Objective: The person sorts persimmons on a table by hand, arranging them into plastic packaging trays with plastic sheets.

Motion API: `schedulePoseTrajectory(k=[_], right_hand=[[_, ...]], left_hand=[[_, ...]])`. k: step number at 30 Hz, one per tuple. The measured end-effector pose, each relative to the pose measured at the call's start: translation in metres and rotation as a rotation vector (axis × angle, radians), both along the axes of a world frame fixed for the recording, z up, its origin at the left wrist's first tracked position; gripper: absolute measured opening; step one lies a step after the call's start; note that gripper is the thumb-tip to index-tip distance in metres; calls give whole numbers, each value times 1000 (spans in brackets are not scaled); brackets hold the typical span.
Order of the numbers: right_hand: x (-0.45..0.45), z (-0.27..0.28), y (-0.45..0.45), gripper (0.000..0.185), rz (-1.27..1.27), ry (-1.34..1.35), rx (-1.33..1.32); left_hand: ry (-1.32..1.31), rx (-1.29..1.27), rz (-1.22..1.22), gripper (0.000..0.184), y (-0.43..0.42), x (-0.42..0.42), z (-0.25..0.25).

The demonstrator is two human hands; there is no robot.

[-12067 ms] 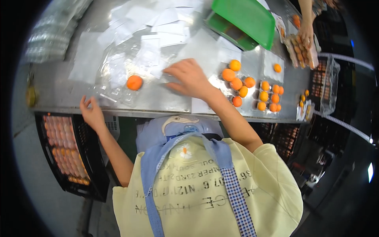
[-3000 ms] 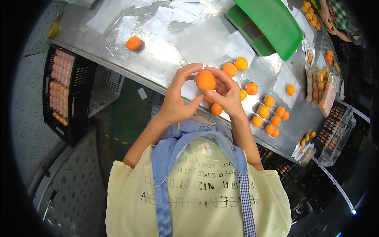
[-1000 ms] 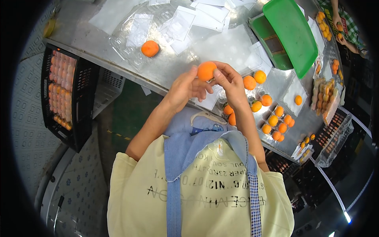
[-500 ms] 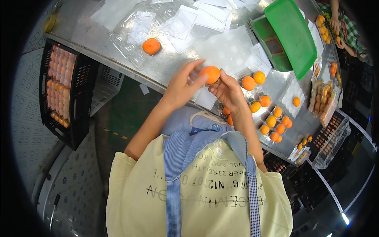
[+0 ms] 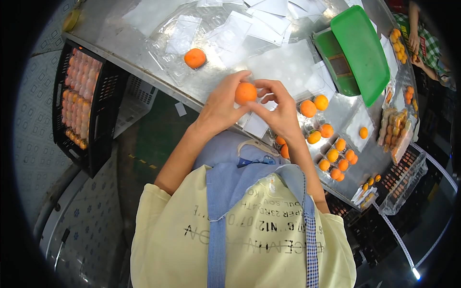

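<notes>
Orange fruit [image 5: 246,93], one: twelve o'clock, over bench [image 5: 113,41]. Left hand [image 5: 218,104] grip cradling from nine o'clock; right hand [image 5: 282,114] grip pinching from four. Darker base, visible half-second ago, now hidden: fruit turned, remains held.

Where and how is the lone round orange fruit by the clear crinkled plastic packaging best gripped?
Probably around its widest sides, from above: the round orange fruit has no handle, its top is uncovered, and the clear crinkled plastic packaging lies low.
</notes>
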State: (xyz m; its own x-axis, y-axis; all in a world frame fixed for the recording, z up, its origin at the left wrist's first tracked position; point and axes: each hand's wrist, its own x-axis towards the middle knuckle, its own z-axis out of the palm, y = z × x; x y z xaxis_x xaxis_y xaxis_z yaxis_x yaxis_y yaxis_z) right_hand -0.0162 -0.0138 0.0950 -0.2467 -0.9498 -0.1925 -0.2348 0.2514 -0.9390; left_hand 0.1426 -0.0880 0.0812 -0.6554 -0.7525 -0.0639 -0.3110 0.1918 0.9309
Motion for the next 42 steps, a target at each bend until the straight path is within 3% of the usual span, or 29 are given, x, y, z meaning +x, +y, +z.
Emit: schedulePoseTrajectory(k=[3, 9, 15, 18, 22, 26, 33, 42], right_hand=[[6, 6, -12, 52, 108, 179, -24], [9, 5, -19, 54, 119, 132, 83], [8, -10, -26, 52, 93, -15, 39], [-2, -6, -45, 52, 142, 198, 65], [-3, -13, -90, 50, 272, 466, -149], [6, -24, -132, 43, 431, 752, -333], [13, -56, -161, 41, 547, 877, -482], [14, -58, -169, 24, 580, 997, -415]], left_hand=[[-15, -145, 57, 67, 0, -1, -1], [-19, -300, 83, 68, 0, 6, -10], [83, -259, 207, 68, 4, 13, -9], [70, -147, 311, 70, 7, 27, -24], [50, -21, 341, 54, 12, 48, -61], [23, -156, 364, 41, 18, 51, -86], [8, -247, 383, 32, 18, 47, -89], [-28, -287, 352, 20, 16, 46, -88]])
